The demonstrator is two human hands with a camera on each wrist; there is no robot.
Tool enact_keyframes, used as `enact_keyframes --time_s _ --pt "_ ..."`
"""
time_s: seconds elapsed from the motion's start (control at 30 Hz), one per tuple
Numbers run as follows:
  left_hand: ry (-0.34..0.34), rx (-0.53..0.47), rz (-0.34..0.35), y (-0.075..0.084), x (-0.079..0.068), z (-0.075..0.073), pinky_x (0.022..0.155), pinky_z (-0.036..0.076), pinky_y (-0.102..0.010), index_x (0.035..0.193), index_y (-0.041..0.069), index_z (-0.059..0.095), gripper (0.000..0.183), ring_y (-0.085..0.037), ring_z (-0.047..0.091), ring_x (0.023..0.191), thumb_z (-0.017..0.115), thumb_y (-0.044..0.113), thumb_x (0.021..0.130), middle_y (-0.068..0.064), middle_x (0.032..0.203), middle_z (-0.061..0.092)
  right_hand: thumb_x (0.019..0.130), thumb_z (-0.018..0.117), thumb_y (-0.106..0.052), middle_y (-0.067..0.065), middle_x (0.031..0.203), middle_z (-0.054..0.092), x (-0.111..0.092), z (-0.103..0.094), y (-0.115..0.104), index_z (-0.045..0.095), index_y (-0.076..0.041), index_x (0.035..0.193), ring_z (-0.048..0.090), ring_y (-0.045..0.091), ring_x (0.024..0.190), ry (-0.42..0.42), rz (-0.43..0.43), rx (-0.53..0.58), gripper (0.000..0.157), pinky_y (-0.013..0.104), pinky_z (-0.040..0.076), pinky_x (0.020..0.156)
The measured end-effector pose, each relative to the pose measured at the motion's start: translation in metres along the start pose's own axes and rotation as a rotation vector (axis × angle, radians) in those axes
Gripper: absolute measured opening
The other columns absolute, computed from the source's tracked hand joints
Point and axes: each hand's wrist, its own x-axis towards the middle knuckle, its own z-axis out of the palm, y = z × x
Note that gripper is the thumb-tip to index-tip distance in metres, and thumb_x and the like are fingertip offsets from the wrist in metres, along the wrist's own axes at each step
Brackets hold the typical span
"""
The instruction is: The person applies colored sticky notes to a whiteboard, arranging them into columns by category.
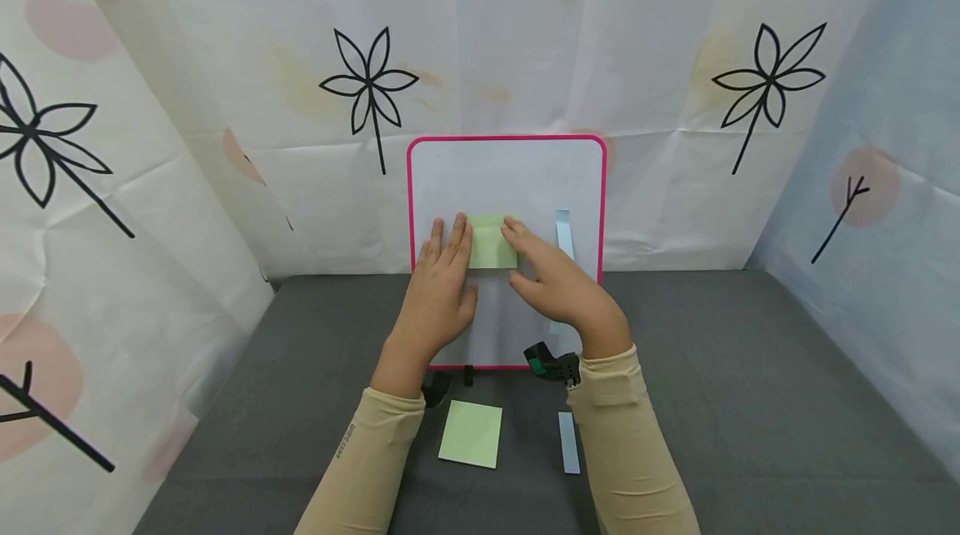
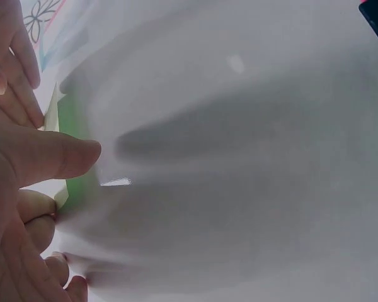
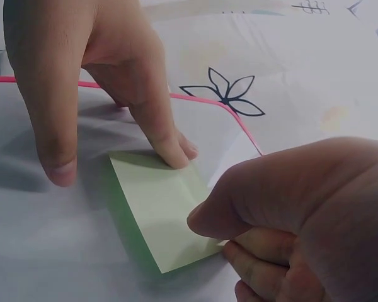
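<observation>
A pale green sticky note lies against the whiteboard, its lower edge lifted off the surface with a green shadow beneath. My left hand lies along the note's left side, fingers straight and pointing up, fingertips at its edge. On the other side, my right hand reaches in with its fingertips on the note's upper right corner. In the right wrist view, the right thumb overlaps the note. The left thumb stands out over the board in the left wrist view.
A light blue strip runs down the board's right side, partly behind the right hand. In front of the board, a green sticky pad and another blue strip lie on the dark grey table. Patterned cloth walls surround it.
</observation>
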Motion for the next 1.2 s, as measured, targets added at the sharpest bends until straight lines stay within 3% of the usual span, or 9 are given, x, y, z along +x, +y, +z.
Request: enact_keyframes --time_s 0.4,0.57,0.77,0.9,1.2 --pt "0.027 0.009 0.006 0.004 -0.004 -0.011 0.131 0.019 -0.059 0.168 0.000 0.020 0.090 -0.036 0.001 0.167 0.074 0.015 0.098 -0.010 0.179 0.011 0.105 0.055 -0.003 0.012 0.178 0.021 -0.006 -0.005 -0.006 0.026 0.002 0.166 0.019 0.029 0.166 0.036 -0.012 -0.022 0.068 0.052 0.029 0.129" --pt "0.028 0.006 -0.016 0.005 -0.007 -0.020 0.131 0.017 -0.059 0.168 0.000 0.021 0.091 -0.036 -0.001 0.167 0.075 0.015 0.097 -0.009 0.179 0.011 0.104 0.058 -0.005 0.013 0.176 0.027 -0.007 -0.008 -0.009 0.033 -0.001 0.165 0.024 0.030 0.164 0.058 -0.036 -0.026 0.065 0.053 0.033 0.127" --pt "0.029 -0.024 -0.007 0.005 -0.013 -0.025 0.132 0.014 -0.058 0.167 -0.001 0.024 0.087 -0.037 0.001 0.167 0.074 0.015 0.098 -0.011 0.178 0.014 0.104 0.062 -0.005 0.016 0.169 0.042 -0.007 -0.007 -0.012 0.049 -0.001 0.157 0.034 0.033 0.160 0.081 -0.067 -0.036 0.055 0.054 0.038 0.123" --pt "0.030 -0.038 0.003 0.007 -0.017 -0.025 0.131 0.017 -0.061 0.165 -0.003 0.028 0.083 -0.039 0.006 0.166 0.074 0.016 0.098 -0.014 0.176 0.021 0.104 0.063 -0.008 0.016 0.158 0.055 -0.008 -0.002 -0.013 0.056 -0.001 0.152 0.048 0.034 0.151 0.074 -0.057 -0.036 0.049 0.053 0.044 0.120" --pt "-0.050 -0.035 -0.005 0.006 -0.027 -0.023 0.129 0.021 -0.063 0.163 -0.004 0.034 0.080 -0.040 0.011 0.165 0.074 0.020 0.098 -0.018 0.172 0.029 0.104 0.064 -0.012 0.013 0.146 0.067 -0.009 0.010 -0.016 0.064 -0.001 0.144 0.062 0.032 0.136 0.030 -0.050 -0.072 0.042 0.052 0.050 0.113"
